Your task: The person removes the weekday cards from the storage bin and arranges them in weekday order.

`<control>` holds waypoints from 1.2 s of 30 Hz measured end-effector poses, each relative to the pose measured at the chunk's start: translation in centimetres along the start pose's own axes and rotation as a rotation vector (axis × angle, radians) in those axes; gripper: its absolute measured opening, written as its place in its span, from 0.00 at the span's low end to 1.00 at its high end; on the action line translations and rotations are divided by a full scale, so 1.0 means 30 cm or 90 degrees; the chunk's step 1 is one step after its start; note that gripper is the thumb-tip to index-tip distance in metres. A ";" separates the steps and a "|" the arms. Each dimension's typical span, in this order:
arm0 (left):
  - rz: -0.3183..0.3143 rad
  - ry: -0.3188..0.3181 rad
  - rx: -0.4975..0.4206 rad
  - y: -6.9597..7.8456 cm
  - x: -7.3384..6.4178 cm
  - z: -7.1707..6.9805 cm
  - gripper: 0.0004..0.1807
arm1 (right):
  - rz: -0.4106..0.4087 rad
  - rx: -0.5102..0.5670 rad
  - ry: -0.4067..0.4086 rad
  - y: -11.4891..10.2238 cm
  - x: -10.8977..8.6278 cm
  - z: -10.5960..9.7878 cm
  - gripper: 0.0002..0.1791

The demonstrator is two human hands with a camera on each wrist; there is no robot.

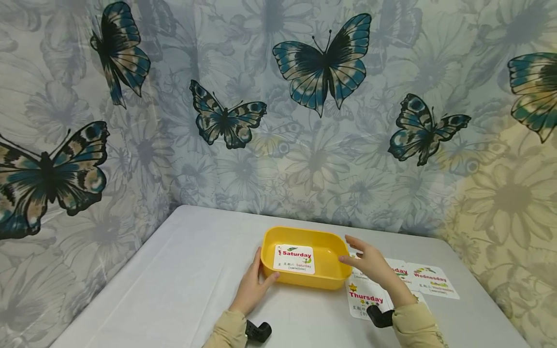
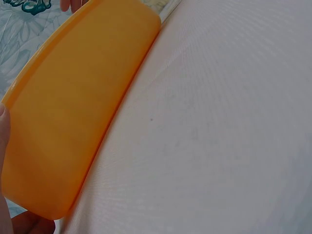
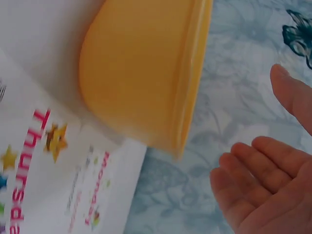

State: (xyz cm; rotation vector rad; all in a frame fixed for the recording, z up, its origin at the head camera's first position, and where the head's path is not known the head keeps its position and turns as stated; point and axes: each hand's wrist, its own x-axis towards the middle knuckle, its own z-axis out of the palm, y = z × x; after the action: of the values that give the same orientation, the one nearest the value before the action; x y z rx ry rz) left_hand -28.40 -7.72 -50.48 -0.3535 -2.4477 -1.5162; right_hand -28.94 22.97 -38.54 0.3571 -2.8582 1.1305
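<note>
A yellow plastic bin [image 1: 304, 280] stands near the middle of the table. Inside it, toward the left, lies a white card printed "Saturday" [image 1: 294, 266]. My left hand [image 1: 251, 286] holds the bin's left end, thumb at the front rim and fingers around the end wall. At the other end my right hand [image 1: 372, 263] hovers by the rim, its fingers spread and nothing between them. The right wrist view shows that palm apart from the bin wall [image 3: 136, 68]. Below the right forearm lies a "Thursday" card [image 1: 359, 308], partly covered by the wrist.
More day cards lie to the right: a "Wednesday" card [image 1: 439, 290], a partly hidden card ending in "sday" [image 1: 401, 265] and a "Monday" card [image 3: 109, 183]. A white cloth covers the table [image 1: 183, 270]. Butterfly-printed curtain [image 1: 313, 179] hangs behind and at both sides.
</note>
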 end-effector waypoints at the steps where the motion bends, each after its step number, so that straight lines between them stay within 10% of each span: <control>1: -0.001 0.000 0.000 -0.002 0.000 0.001 0.51 | -0.002 0.007 -0.006 -0.006 0.011 0.015 0.45; 36: 0.004 0.002 0.002 0.000 -0.001 0.006 0.50 | 0.076 0.100 -0.069 -0.021 0.199 0.291 0.46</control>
State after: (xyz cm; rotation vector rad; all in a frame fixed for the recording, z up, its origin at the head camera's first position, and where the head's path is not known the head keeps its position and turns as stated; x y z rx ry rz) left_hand -28.38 -7.57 -50.57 -0.3587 -2.4436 -1.5093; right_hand -34.24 15.41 -43.74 0.2658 -2.9256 1.4045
